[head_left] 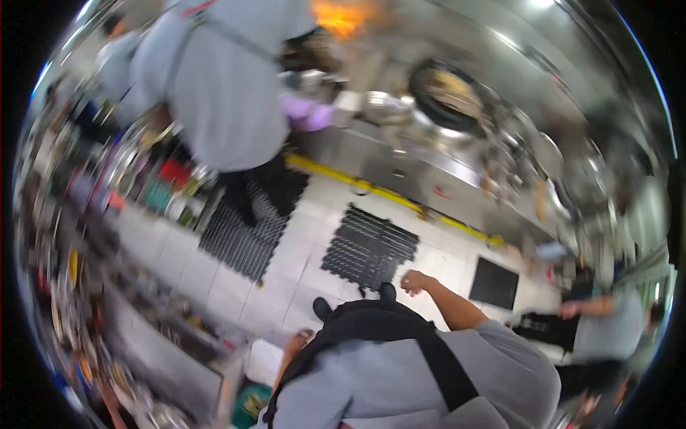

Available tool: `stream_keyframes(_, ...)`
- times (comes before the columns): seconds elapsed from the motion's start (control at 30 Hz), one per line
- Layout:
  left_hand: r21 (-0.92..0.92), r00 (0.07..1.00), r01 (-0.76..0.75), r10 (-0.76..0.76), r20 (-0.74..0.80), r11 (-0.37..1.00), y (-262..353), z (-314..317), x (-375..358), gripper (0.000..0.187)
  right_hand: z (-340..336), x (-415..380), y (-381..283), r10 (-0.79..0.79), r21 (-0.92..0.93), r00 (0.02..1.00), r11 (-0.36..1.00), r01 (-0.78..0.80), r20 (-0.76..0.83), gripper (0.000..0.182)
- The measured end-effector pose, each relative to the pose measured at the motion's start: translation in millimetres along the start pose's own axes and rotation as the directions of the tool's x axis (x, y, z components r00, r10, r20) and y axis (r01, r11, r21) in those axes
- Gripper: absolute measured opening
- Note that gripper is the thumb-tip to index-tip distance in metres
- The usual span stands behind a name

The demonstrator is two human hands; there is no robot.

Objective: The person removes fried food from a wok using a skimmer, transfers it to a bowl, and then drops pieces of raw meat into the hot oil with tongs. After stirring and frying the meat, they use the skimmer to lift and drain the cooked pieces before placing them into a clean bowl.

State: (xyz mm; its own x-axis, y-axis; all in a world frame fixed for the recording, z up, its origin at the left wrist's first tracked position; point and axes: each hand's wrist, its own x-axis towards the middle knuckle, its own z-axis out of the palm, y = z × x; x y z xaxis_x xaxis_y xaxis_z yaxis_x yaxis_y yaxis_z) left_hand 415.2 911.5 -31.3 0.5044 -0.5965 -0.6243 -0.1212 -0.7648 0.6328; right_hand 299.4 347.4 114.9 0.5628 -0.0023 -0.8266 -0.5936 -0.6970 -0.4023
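My right hand (413,282) hangs in front of my body over the tiled floor (286,275), beside a black mat (370,247). Its fingers are loosely curled, and nothing shows in them. My left hand (305,334) is low at my left side, next to my dark apron (364,322) and near a white container (264,362). Its fingers are small and blurred, so whether it holds anything cannot be made out. Both my dark shoes (322,308) point towards the black mat.
Ahead runs a steel cooking counter (457,168) with a large wok (443,93), flames (341,18) and yellow edging. A person in grey (221,86) stands front left; another person (607,322) is at the right. A cluttered shelf (157,350) lies left, near a green bin (250,404).
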Motion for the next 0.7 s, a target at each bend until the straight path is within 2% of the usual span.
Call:
stream_keyframes(0.03, -0.017, 0.998, -0.005, 0.006, 0.062, 1.0, 11.5, 6.1, 2.8, 0.017, 6.2, -12.5, 1.4, 0.065, 0.127, 0.998, 0.99, -0.061, -0.024, 0.026)
stream_keyframes(0.07, -0.033, 0.994, 0.0, 0.004, 0.109, 0.999, 21.8, 3.6, 5.6, 0.016, 7.4, -36.1, -9.0, 0.196, 0.304, 0.981, 0.935, -0.183, -0.013, 0.026)
stream_keyframes(0.17, -0.015, 0.99, -0.039, 0.04, 0.133, 0.999, 51.5, -38.5, 14.8, 0.015, 31.3, -69.7, 22.8, 0.296, 0.507, 0.953, 0.833, -0.223, -0.068, 0.027)
stream_keyframes(0.23, 0.099, 0.971, -0.221, 0.209, 0.116, 0.97, 67.5, -75.7, 11.8, 0.015, 50.4, -95.4, 53.2, 0.331, 0.594, 0.941, 0.773, -0.223, -0.077, 0.02)
stream_keyframes(0.27, 0.192, 0.914, -0.406, 0.393, 0.105, 0.894, 79.1, -95.7, 3.5, 0.014, 64.7, -105.6, 65.5, 0.343, 0.63, 0.935, 0.746, -0.216, -0.086, 0.02)
stream_keyframes(0.33, 0.349, 0.802, -0.577, 0.592, 0.072, 0.739, 92.0, -119.6, 2.6, 0.014, 90.8, -119.1, 113.0, 0.379, 0.717, 0.925, 0.653, -0.244, -0.03, 0.023)
stream_keyframes(0.37, 0.336, 0.946, -0.295, 0.324, -0.032, 0.895, 45.1, -131.9, 35.9, 0.027, 105.2, -130.1, 133.0, 0.424, 0.764, 0.904, 0.597, -0.244, -0.043, 0.023)
stream_keyframes(0.4, 0.29, 0.991, 0.018, 0.021, -0.134, 0.957, 74.7, -144.7, 38.4, 0.044, 119.5, -139.6, 152.6, 0.471, 0.81, 0.88, 0.535, -0.24, -0.051, 0.023)
stream_keyframes(0.43, 0.301, 0.992, 0.074, -0.041, -0.117, 0.951, 88.4, -141.7, 44.7, 0.037, 134.9, -147.1, 173.2, 0.495, 0.865, 0.867, 0.457, -0.206, -0.055, 0.022)
stream_keyframes(0.47, 0.394, 0.996, -0.05, 0.072, -0.043, 0.918, 91.3, -135.2, 61.1, 0.031, 152.7, -153.1, 193.6, 0.521, 0.913, 0.852, 0.372, -0.169, -0.054, 0.021)
stream_keyframes(0.5, 0.513, 0.957, -0.28, 0.276, 0.086, 0.811, 107.2, -124.0, 75.4, 0.025, 173.1, -158.1, 210.7, 0.58, 0.952, 0.811, 0.286, -0.109, -0.081, 0.019)
stream_keyframes(0.53, 0.573, 0.87, -0.476, 0.45, 0.199, 0.667, 127.0, -114.2, 90.9, 0.02, 192.7, -165.2, 221.9, 0.629, 0.972, 0.773, 0.22, -0.081, -0.078, 0.019)
stream_keyframes(0.57, 0.585, 0.789, -0.589, 0.552, 0.267, 0.558, 145.7, -97.7, 106.6, 0.016, 211.0, -174.2, 231.4, 0.677, 0.986, 0.733, 0.159, -0.056, -0.068, 0.019)
stream_keyframes(0.63, 0.544, 0.707, -0.677, 0.644, 0.292, 0.496, 196.9, -47.7, 149.0, 0.017, 239.8, -191.7, 243.2, 0.726, 0.993, 0.686, 0.104, -0.058, -0.036, 0.019)
stream_keyframes(0.67, 0.368, 0.735, -0.674, 0.634, 0.242, 0.641, 231.3, -21.3, 149.3, 0.022, 252.8, -199.6, 247.2, 0.709, 0.997, 0.705, 0.041, -0.06, 0.013, 0.022)
stream_keyframes(0.7, 0.425, 0.808, -0.588, 0.476, 0.346, 0.689, 243.7, 14.4, 179.8, 0.026, 266.1, -203.5, 250.4, 0.689, 0.997, 0.724, 0.028, -0.078, 0.038, 0.021)
